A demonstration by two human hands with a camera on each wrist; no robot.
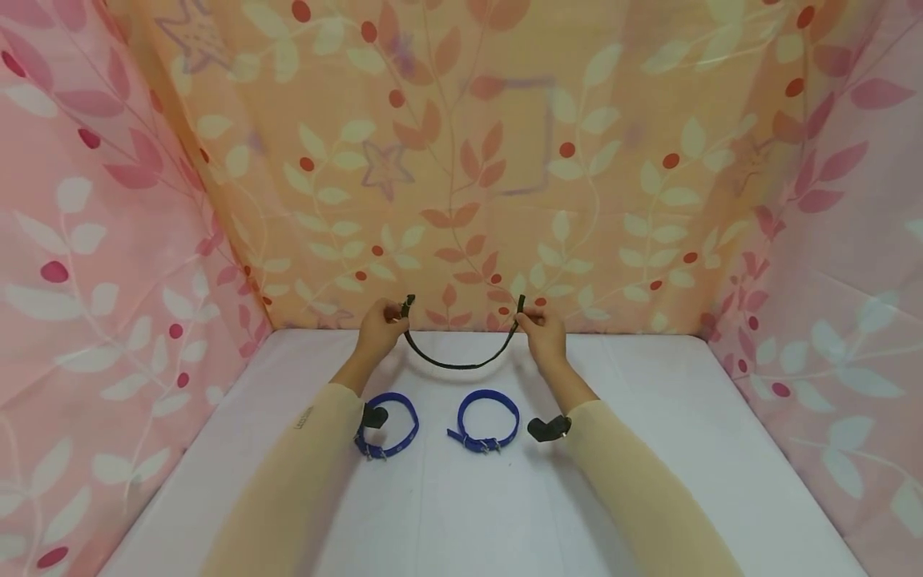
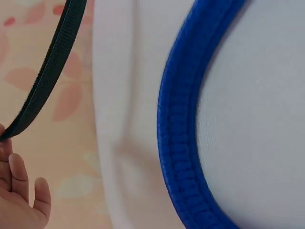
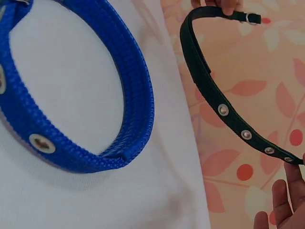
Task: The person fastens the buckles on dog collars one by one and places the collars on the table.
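Observation:
A dark green-black collar (image 1: 457, 367) hangs in a U between both hands, over the far part of the white table. My left hand (image 1: 379, 330) pinches its end with the metal buckle; my right hand (image 1: 546, 335) pinches the other end. Metal eyelets line the strap near the right hand (image 3: 288, 202) in the right wrist view. Two blue collars, each buckled into a ring, lie nearer on the table: the left one (image 1: 416, 417), partly hidden by the left wrist's camera, and the right one (image 1: 488, 393), its tail pointing left.
The white table (image 1: 461, 521) meets a yellow-orange floral curtain (image 1: 461, 160) at its far edge. Pink floral curtains stand at the left (image 1: 130, 336) and right (image 1: 829, 320). Small black cameras (image 1: 548, 429) jut inward from both sleeves.

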